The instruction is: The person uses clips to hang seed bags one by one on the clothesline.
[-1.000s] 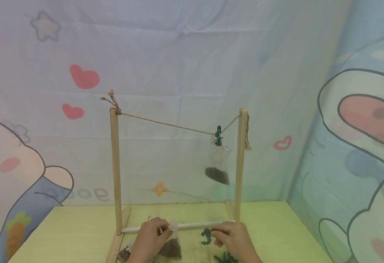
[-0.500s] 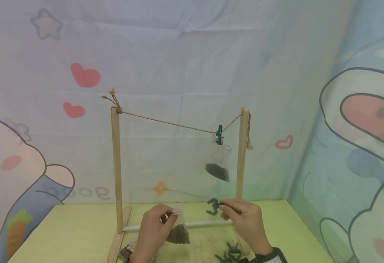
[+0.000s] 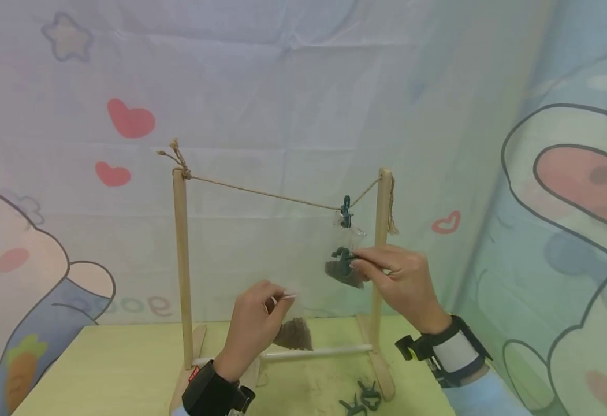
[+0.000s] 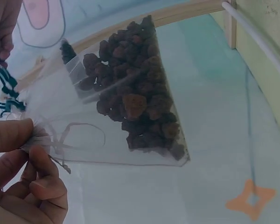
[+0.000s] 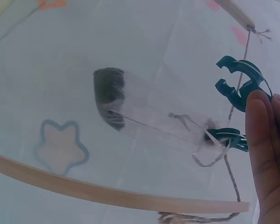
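Note:
My left hand (image 3: 253, 323) pinches the gathered neck of a sheer drawstring bag (image 4: 135, 93). Dark brown lumps like small stones fill its lower part, and it hangs in the air above the table. To the right and higher, my right hand (image 3: 399, 277) holds a green plastic clip (image 5: 240, 81) by its handles, its curved jaws spread with nothing between them. Behind that clip, a similar bag (image 5: 109, 95) with dark contents hangs from a rope (image 3: 261, 193). A second green clip (image 3: 346, 212) fastens this bag to the rope near the right post.
The rope sags between two wooden posts, a left post (image 3: 181, 271) and a right post (image 3: 383, 231). A white rod (image 3: 324, 351) joins them low down. Loose green clips (image 3: 369, 396) lie on the yellow-green table (image 3: 121, 358) at front. A printed cloth (image 3: 261, 86) hangs behind.
Both hands have risen from near the table and shifted right, the left carrying the bag and the right the green clip. The right hand has come up in front of the hanging bag.

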{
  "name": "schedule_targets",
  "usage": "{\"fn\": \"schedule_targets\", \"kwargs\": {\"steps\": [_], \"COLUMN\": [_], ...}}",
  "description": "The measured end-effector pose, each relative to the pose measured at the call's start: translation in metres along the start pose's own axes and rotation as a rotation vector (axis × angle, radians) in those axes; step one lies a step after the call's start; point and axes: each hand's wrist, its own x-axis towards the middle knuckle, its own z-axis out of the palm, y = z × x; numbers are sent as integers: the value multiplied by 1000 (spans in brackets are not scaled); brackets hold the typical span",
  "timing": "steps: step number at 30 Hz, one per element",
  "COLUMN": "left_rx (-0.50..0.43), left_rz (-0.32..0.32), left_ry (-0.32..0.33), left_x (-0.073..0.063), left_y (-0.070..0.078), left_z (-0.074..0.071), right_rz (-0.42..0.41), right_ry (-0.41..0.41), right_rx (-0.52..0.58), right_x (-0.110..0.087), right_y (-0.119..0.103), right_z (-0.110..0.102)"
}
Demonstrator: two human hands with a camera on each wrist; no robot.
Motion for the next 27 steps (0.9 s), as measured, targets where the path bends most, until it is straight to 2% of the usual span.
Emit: {"fn": "schedule_targets", "kwargs": {"steps": [6, 14, 20, 27], "left_rx": [-32, -81, -65, -55], "left_rz": [54, 46, 32, -4], "left_ry": [33, 77, 72, 58], "left_x": [29, 66, 82, 95], "left_y": [11, 20, 23, 23], "left_z": [-3, -1, 2, 8], "right_rz": [-63, -48, -28, 71], "right_ry": [-19, -65, -115, -224], "right_rx": [-56, -127, -193, -223], "right_x": [36, 72, 91, 101], "right_y": [0, 6, 10, 15], "right_z": [-5, -7, -8, -5]}}
